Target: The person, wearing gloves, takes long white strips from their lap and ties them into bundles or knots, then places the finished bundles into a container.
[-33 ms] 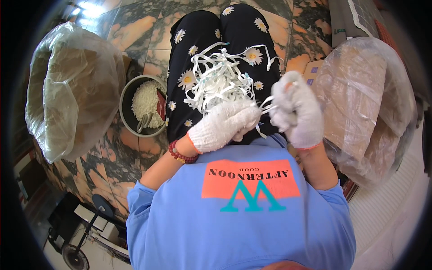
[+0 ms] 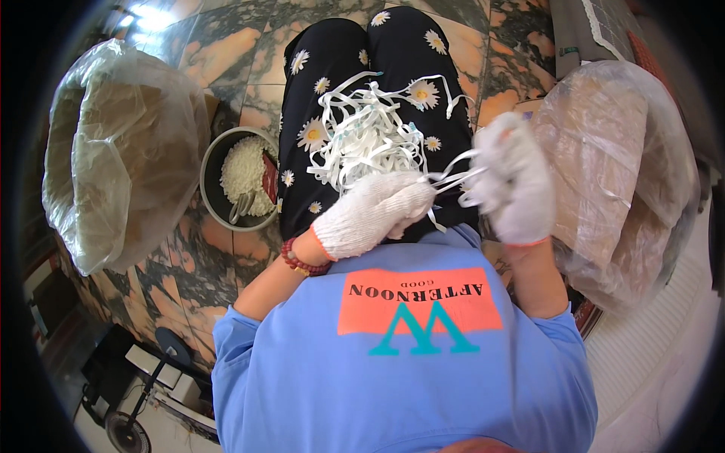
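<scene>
A tangled pile of flat white straps [image 2: 377, 132], some with pale blue-green ends, lies on my lap over black trousers with a daisy print. My left hand [image 2: 377, 208], in a white knitted glove, is closed at the near edge of the pile and pinches several strap strands near the fingertips. My right hand [image 2: 515, 181], gloved alike and blurred by motion, is curled around the other part of these strands [image 2: 453, 178]. They stretch between the two hands, over my right thigh. What lies inside each fist is hidden.
On my left, a round pot [image 2: 208, 177] holds white granules [image 2: 248, 170], a red piece and a metal tool. Beyond it stands a box lined with a clear plastic bag [image 2: 113, 166]. Another plastic-covered carton [image 2: 604, 166] is on my right. The floor is patterned marble tile [image 2: 260, 68].
My right hand has moved a little to the right, away from my left hand. The strands between the hands now span a longer gap. My left hand has barely moved.
</scene>
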`<state>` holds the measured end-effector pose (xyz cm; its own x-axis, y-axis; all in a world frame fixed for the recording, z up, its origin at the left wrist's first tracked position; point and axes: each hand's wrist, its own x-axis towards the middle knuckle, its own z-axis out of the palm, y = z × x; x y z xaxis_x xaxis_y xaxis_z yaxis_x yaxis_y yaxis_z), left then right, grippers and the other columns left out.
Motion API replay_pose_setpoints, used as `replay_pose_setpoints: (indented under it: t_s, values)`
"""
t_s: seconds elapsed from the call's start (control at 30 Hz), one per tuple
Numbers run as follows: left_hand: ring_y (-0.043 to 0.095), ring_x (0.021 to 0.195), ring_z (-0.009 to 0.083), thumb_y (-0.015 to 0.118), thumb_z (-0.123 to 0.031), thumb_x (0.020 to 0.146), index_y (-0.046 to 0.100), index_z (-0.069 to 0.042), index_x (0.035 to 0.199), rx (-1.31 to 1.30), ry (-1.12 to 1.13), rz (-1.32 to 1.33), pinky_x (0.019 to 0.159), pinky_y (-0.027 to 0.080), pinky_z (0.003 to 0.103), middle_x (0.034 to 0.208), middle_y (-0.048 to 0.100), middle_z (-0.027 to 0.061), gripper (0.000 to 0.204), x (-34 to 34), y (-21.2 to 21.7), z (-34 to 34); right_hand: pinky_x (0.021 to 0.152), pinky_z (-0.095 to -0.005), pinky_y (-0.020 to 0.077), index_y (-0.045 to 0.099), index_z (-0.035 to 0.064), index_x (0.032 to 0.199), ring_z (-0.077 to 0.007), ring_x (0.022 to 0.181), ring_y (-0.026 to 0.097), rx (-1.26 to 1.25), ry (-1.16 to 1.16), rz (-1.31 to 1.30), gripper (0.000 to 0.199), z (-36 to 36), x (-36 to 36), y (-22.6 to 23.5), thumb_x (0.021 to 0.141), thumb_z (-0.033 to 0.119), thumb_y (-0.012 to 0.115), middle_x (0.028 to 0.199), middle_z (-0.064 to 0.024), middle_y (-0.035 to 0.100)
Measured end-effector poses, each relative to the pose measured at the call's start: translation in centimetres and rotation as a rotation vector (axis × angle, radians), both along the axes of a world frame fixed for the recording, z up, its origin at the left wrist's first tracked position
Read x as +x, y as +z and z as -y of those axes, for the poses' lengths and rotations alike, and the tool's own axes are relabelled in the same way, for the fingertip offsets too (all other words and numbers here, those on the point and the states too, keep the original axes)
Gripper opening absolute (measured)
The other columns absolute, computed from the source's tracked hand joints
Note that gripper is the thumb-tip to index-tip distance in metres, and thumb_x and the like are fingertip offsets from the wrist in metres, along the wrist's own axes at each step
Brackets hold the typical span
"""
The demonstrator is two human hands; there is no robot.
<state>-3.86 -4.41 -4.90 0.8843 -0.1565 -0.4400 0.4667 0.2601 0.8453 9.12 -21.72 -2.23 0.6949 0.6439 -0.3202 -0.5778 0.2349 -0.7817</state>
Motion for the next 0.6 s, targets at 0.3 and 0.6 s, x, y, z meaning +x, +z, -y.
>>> replay_pose_setpoints:
  t_s: [0.3,0.6]
  values:
    - [0.042,0.06,0.0096,0.047,-0.033,0.107,0.054,-0.005,0.085,-0.174,0.184,-0.043,0.053,0.035,0.024,0.07,0.047,0.0012,0.036,-1.0,-1.7,-1.7,0.054,-0.0297,0.0446,0.056,0.0105,0.136,-0.0111,0.06,0.049,-0.811,-0.093,1.068,0.042,6.4,10.7,-5.5,0.095,0.016,0.061,0.078,-0.0013,0.057]
    - [0.048,0.062,0.0095,0.07,-0.031,0.093,0.066,-0.004,0.092,0.504,0.09,0.116,0.058,0.042,0.027,0.071,0.052,-0.0002,0.028,3.9,0.6,-0.3,0.068,-0.0382,0.0541,0.068,0.0093,0.104,-0.0312,0.077,0.07,-0.705,-0.044,1.281,0.013,-0.8,6.1,-9.5,0.09,0.007,0.068,0.085,-0.0128,0.069]
